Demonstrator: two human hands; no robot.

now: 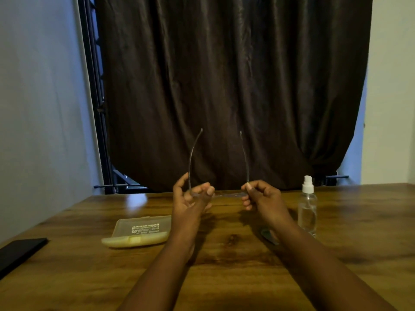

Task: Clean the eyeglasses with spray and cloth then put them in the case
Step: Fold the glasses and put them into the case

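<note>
Surface (pixel 224 277): I see case (pixel 137 232) shut, toward left edge; spray (pixel 307 209) upright, toward right edge. Glasses (pixel 226 195) held above surface, arms up. My left grip (pixel 190 198) and right grip (pixel 260 196) each pinch a frame end.

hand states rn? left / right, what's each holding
Left hand: closed, grip on the left end of the eyeglasses, held above the table.
Right hand: closed, pinching the right end of the same eyeglasses.

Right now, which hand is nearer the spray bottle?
Right. The right hand holds the glasses just left of the bottle; the left hand holds their far end, above the case.
</note>
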